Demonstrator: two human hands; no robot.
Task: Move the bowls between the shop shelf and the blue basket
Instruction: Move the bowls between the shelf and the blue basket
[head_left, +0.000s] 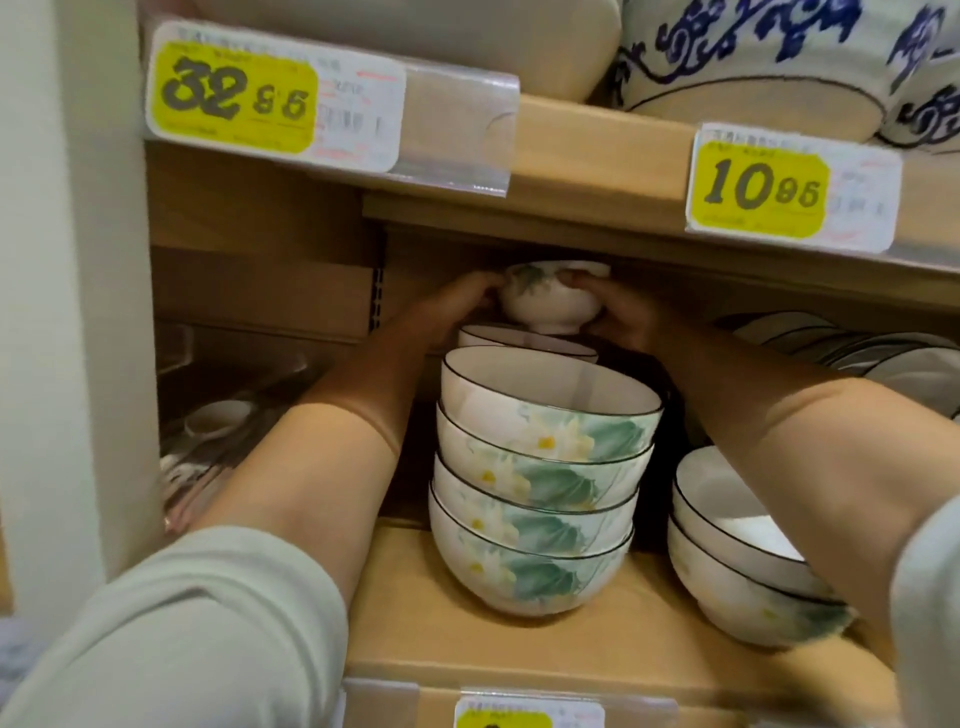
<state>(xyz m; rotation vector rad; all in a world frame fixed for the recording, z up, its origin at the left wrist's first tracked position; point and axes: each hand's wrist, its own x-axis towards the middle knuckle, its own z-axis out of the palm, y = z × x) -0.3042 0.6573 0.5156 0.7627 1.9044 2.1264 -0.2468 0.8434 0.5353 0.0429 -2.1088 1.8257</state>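
A white bowl with a green leaf print (548, 299) is held deep in the shelf, just above a rear stack of bowls (524, 343). My left hand (462, 306) grips its left side and my right hand (615, 317) grips its right side. The bowl sits close under the upper shelf board. In front stands a stack of several white bowls with yellow flowers and green leaves (535, 483) on the wooden shelf (613, 644). The blue basket is not in view.
A second short stack of bowls (743, 556) stands at the right under my right forearm. Plates (852, 353) lie at the back right. Small dishes (218, 415) sit at the left. Blue-patterned bowls (769, 57) and yellow price tags (758, 189) are above.
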